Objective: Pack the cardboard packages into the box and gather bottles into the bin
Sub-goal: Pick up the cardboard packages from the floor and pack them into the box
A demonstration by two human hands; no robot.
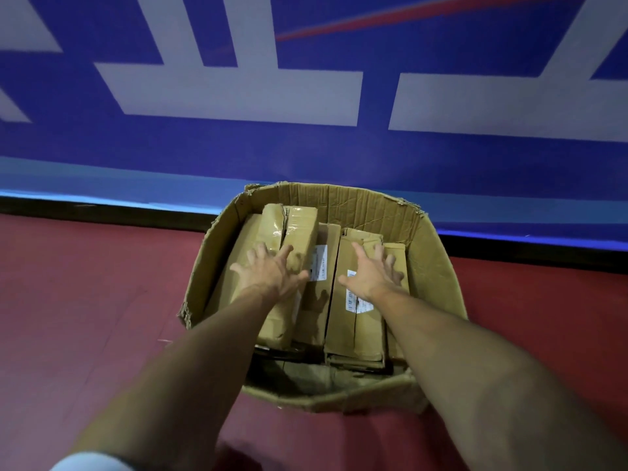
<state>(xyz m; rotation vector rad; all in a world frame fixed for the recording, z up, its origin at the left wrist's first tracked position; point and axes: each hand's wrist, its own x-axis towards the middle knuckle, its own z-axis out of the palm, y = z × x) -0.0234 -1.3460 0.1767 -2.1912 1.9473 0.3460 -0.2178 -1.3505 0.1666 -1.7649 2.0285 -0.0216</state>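
A worn open cardboard box (438, 266) stands on the red floor with several long brown cardboard packages lying side by side inside it. My left hand (270, 271) lies flat with spread fingers on the taped package (295, 229) at the left of the stack. My right hand (373, 275) rests flat, fingers apart, on the labelled package (356, 321) at the right. Neither hand grips anything. A middle package (317, 300) with a white label lies lower between them. No bottles or bin are in view.
The box sits close to a blue wall banner (306, 147) with large white shapes, above a dark baseboard (102, 210). Red floor (85, 300) spreads to the left, right and front of the box. The box's near wall is bent and torn.
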